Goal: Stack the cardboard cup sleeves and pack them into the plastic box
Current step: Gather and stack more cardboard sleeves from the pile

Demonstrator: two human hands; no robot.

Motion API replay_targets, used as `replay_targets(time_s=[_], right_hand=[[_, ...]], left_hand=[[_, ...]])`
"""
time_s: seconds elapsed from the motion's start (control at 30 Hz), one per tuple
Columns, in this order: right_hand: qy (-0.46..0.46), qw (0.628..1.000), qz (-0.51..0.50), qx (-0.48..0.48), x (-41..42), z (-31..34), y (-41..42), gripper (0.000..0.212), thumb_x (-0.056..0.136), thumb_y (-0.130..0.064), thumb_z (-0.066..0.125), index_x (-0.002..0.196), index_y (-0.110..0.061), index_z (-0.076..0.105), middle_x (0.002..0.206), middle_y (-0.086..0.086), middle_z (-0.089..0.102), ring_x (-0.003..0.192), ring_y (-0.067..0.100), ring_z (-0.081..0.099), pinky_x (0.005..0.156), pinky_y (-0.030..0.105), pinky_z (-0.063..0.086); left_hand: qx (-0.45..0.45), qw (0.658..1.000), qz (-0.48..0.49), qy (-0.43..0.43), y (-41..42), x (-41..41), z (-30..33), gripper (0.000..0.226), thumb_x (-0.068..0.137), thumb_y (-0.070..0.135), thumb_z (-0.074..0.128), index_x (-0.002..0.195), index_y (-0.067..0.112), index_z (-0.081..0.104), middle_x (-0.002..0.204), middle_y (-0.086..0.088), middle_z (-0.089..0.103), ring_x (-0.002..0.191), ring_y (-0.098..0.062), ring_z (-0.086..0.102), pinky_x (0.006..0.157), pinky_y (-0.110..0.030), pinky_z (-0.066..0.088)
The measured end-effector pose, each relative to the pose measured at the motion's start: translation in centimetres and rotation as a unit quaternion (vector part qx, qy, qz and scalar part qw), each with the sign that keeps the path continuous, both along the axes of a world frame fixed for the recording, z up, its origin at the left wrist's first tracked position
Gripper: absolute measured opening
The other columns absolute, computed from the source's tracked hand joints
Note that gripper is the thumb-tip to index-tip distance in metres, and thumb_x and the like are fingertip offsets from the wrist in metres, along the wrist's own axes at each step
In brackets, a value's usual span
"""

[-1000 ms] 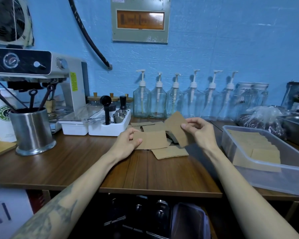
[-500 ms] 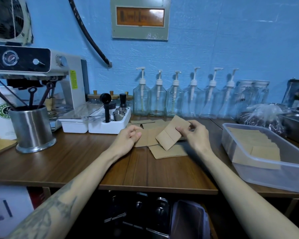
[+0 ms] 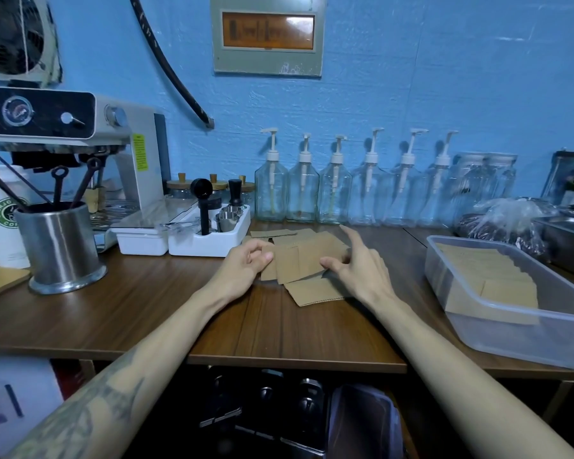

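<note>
Flat brown cardboard cup sleeves lie overlapped in a small pile at the middle of the wooden counter. My left hand grips the pile's left edge with curled fingers. At the pile's right edge my right hand has its thumb resting on the top sleeve and its index finger stretched out straight. One more sleeve lies flat in front of the pile, and others lie behind it. To the right stands the clear plastic box with a layer of sleeves inside.
A row of glass pump bottles lines the blue wall behind the pile. A white tray of coffee tools, an espresso machine and a steel utensil cup stand at the left. A plastic bag and a metal pan sit behind the box.
My right hand brought a raised sleeve down and laid it flat on the pile, then loosened its fingers. My left hand stayed at the pile's left edge.
</note>
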State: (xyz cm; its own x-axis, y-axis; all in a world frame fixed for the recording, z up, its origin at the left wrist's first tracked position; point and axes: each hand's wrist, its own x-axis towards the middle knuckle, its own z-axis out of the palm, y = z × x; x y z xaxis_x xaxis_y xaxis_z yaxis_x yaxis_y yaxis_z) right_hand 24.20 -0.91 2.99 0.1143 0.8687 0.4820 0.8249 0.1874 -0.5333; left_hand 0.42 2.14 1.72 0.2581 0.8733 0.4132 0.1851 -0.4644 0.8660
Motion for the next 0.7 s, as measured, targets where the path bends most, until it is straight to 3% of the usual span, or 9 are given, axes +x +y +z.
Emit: replay_targets(time_s=[0.13, 0.3, 0.43, 0.53, 0.7], right_hand=[[-0.064, 0.997, 0.038, 0.008, -0.65, -0.26, -0.04, 0.082, 0.089, -0.052, 0.063, 0.156, -0.032, 0.02, 0.11, 0.006, 0.072, 0.106, 0.03, 0.063, 0.092, 0.039, 0.046], [-0.109, 0.991, 0.08, 0.011, -0.43, -0.8, 0.24, 0.069, 0.092, -0.05, 0.059, 0.151, -0.04, 0.025, 0.133, 0.007, 0.062, 0.117, 0.03, 0.06, 0.097, 0.04, 0.047], [-0.104, 0.984, 0.145, 0.025, -0.35, -0.57, -0.01, 0.075, 0.095, -0.03, 0.062, 0.153, -0.046, 0.017, 0.152, 0.002, 0.044, 0.133, 0.027, 0.048, 0.101, 0.046, 0.046], [-0.13, 0.98, 0.146, 0.048, -0.41, -0.79, 0.13, 0.06, 0.097, -0.025, 0.059, 0.15, -0.038, 0.035, 0.146, 0.002, 0.052, 0.132, 0.028, 0.048, 0.102, 0.041, 0.044], [-0.112, 0.983, 0.136, 0.047, -0.37, -0.88, 0.3, 0.053, 0.097, -0.025, 0.059, 0.146, -0.037, 0.043, 0.12, 0.004, 0.068, 0.111, 0.029, 0.06, 0.091, 0.041, 0.05]], left_hand=[[-0.001, 1.0, -0.007, 0.006, -0.22, -0.23, 0.05, 0.021, 0.094, 0.009, 0.061, 0.115, 0.008, 0.059, 0.098, -0.004, 0.076, 0.095, -0.018, 0.071, 0.09, -0.034, 0.055], [0.008, 0.999, -0.005, 0.033, -0.57, 0.27, 0.13, 0.02, 0.096, -0.003, 0.055, 0.095, 0.017, 0.055, 0.062, 0.02, 0.066, 0.062, 0.007, 0.062, 0.063, -0.007, 0.044], [0.005, 0.999, 0.017, 0.049, -0.39, 0.12, -0.05, 0.017, 0.096, 0.006, 0.058, 0.087, 0.02, 0.056, 0.06, 0.02, 0.066, 0.059, 0.008, 0.059, 0.062, -0.009, 0.043], [0.01, 0.997, 0.026, 0.065, 0.06, -0.15, -0.27, 0.015, 0.094, 0.009, 0.063, 0.086, 0.02, 0.058, 0.062, 0.017, 0.066, 0.06, 0.005, 0.057, 0.068, -0.019, 0.043], [0.015, 0.996, 0.034, 0.078, 0.31, -0.16, -0.37, 0.012, 0.092, 0.006, 0.064, 0.098, 0.016, 0.059, 0.052, 0.019, 0.052, 0.056, 0.004, 0.046, 0.066, -0.015, 0.039]])
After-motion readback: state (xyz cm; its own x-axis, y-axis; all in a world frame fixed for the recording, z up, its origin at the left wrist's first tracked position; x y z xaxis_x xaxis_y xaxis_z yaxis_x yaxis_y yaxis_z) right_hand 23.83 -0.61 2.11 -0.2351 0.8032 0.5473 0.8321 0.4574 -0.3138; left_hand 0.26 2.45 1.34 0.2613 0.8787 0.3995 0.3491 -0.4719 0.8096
